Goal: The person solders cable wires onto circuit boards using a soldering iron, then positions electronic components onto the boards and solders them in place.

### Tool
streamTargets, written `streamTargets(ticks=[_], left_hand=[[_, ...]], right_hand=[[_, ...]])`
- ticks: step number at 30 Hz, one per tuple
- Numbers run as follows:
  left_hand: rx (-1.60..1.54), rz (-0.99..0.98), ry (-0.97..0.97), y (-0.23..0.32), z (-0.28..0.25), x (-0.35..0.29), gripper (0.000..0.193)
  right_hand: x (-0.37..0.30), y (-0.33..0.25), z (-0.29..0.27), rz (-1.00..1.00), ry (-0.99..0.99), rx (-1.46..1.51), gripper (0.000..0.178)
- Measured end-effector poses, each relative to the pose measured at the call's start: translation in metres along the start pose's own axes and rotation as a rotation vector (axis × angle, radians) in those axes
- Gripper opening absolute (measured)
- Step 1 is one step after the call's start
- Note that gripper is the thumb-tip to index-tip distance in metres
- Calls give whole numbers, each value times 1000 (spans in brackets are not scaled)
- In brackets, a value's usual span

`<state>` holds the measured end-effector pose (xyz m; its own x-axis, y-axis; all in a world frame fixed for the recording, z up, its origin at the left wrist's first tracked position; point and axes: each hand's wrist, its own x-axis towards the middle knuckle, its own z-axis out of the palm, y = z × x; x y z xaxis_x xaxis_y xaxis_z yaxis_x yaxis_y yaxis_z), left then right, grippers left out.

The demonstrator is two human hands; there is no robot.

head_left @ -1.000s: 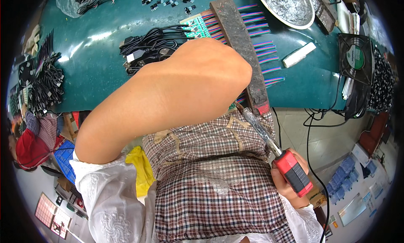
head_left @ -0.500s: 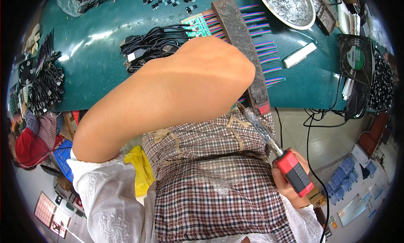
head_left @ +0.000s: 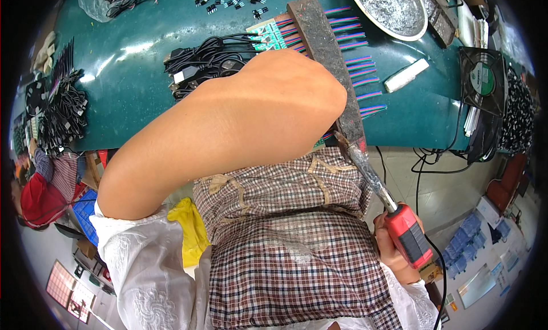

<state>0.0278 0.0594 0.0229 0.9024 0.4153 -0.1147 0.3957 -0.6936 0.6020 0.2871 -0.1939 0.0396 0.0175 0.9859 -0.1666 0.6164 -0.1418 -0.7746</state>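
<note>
Black cables [head_left: 208, 64] lie on the table [head_left: 123, 104] left of green boards [head_left: 267, 33]. The left hand [head_left: 302, 93] shows its back, fingers hidden; its grip cannot be told. A dark bar [head_left: 325, 61] slants nearward and right across coloured wires [head_left: 374, 109]. The iron [head_left: 371, 176] lies diagonally at the table's near edge, tip up-left by the bar's near end, handle down-right, gripped by the right hand [head_left: 386, 247].
</note>
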Motion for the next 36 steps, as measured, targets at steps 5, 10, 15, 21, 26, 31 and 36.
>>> streamTargets(ticks=[5, 10, 15, 21, 26, 31, 36], left_hand=[[-13, 10, 34, -1, 3, -1, 11], [6, -8, 59, 2, 7, -4, 10], [45, -63, 4, 7, 7, -15, 11], [40, -167, 151, 23, 12, -29, 16], [20, -214, 279, 10, -5, -54, 14], [493, -598, 794, -83, -42, -87, 15], [617, -718, 956, -149, -38, -112, 20]], right_hand=[[-10, 11, -5, 90, 0, -18, 14], [-2, 10, -1, 155, 117, 192, 13], [11, 8, 4, 63, 185, 300, 13], [15, 8, 3, 14, 189, 246, 9], [13, -1, -3, 187, 129, 253, 7], [17, 4, 5, 49, 133, 242, 4], [16, 2, 5, 64, 122, 260, 3]])
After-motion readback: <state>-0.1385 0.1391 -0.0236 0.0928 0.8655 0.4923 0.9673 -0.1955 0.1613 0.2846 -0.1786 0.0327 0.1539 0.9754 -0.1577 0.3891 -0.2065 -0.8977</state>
